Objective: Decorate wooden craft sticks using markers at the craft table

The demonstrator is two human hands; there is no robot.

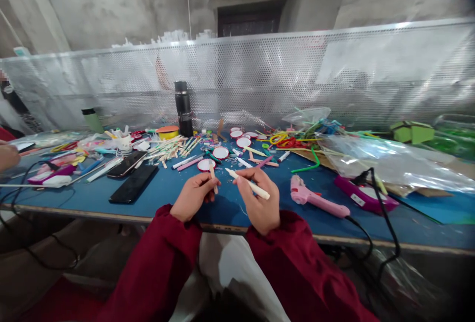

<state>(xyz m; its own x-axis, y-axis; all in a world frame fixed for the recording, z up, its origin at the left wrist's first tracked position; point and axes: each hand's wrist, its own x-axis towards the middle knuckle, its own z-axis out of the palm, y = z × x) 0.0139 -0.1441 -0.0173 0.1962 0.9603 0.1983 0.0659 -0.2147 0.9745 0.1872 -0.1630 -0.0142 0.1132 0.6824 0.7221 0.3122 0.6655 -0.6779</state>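
Note:
My left hand is closed around a short wooden craft stick, held upright just above the blue table. My right hand grips a cream-coloured marker pen with its tip pointing left toward the stick. Both hands hover close together over the table's near edge. Red sleeves cover both forearms. A red-rimmed white disc lies just beyond the left hand.
A pink glue gun and a purple one lie to the right with black cords. Two dark phones lie left. A black flask, loose sticks, discs, pens and plastic bags crowd the back. Another person's hand shows far left.

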